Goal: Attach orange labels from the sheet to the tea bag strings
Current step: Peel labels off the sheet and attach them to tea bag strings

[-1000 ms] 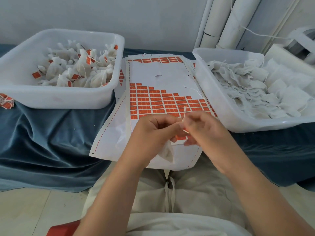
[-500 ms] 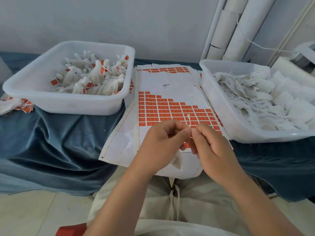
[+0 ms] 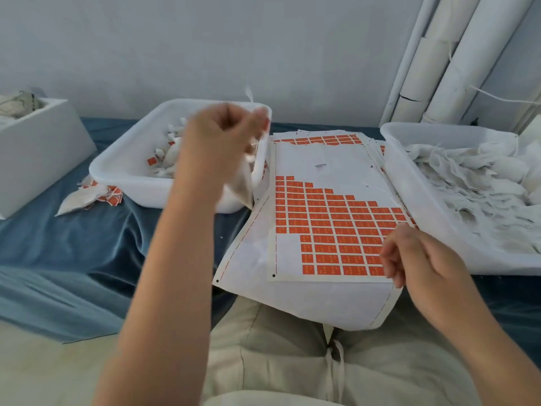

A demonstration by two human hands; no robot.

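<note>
We bin a tea bag (image 3: 241,183)
Left hand (image 3: 225,136) pinches its string above the left bin (image 3: 126,183); right hand (image 3: 415,256) slack, empty, by the sheet (image 3: 322,162). Release low.

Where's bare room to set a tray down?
The blue cloth in front of the left bin, right of the white box, is bare. Between it and the right bin the label sheet fills everything; loose bags crowd the left bin's corner.
</note>
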